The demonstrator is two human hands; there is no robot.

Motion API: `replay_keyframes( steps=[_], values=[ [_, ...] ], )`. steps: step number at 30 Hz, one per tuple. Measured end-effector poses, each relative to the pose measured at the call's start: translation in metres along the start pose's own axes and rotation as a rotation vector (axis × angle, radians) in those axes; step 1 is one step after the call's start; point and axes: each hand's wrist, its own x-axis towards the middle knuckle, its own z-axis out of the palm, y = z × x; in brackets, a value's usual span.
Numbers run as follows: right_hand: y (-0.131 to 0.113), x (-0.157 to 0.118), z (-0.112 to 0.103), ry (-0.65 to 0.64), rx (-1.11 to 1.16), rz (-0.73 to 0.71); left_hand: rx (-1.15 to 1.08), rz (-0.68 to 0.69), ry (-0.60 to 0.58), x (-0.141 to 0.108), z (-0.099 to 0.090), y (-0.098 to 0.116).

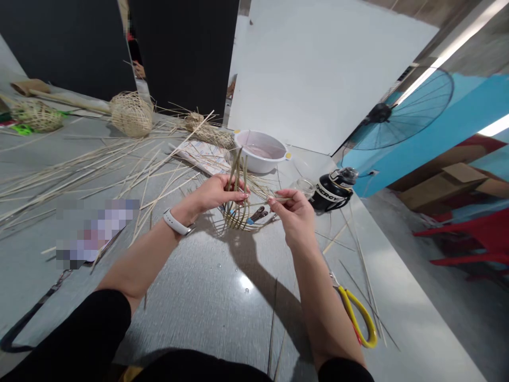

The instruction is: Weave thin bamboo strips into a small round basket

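Your left grip (pixel 217 193) closes around the upright pale bamboo strips of an unfinished woven basket (pixel 237 212), which sits on the grey counter (pixel 222 318) beneath your hands. Your right grip (pixel 288 212) pinches one thin bamboo strip (pixel 278 200) between thumb and fingers, just beside the basket. Just beyond, a round white plastic basin with yellow lugs (pixel 254 164) holds pale pinkish water (pixel 258 152). A finished round bamboo basket (pixel 130 114) lies farther left, past loose bamboo strips (pixel 99 170), and yellow-handled scissors (pixel 357 318) lie near your right forearm.
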Motion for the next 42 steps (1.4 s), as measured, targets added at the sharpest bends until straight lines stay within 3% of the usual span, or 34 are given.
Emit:
replay_keyframes(
  steps=[3, 5, 8, 11, 17, 24, 31, 42],
  values=[
    [0.004, 0.0, 0.001, -0.045, -0.394, -0.135, 0.075, -0.026, -0.012, 0.002, 0.007, -0.007],
    [-0.001, -0.006, 0.003, 0.031, -0.709, -0.296, 0.142, -0.006, -0.023, 0.003, 0.012, -0.012],
    [-0.014, -0.021, 0.008, 0.077, -0.909, -0.409, 0.184, 0.02, -0.044, 0.003, 0.018, -0.016],
    [-0.022, -0.032, 0.014, -0.069, -0.833, -0.386, 0.189, 0.025, -0.051, 0.002, 0.02, -0.015],
    [-0.014, -0.025, 0.017, -0.371, -0.65, -0.158, 0.317, 0.071, 0.005, -0.003, 0.022, -0.009],
    [-0.001, -0.008, 0.01, -0.438, -0.34, 0.026, 0.378, 0.194, 0.108, -0.001, 0.027, -0.011],
    [0.003, -0.004, 0.012, -0.473, -0.067, 0.111, 0.378, 0.184, 0.123, -0.003, 0.028, -0.01],
    [0.004, -0.002, 0.013, -0.444, -0.01, 0.101, 0.274, 0.062, 0.058, -0.005, 0.02, 0.0]
  ],
)
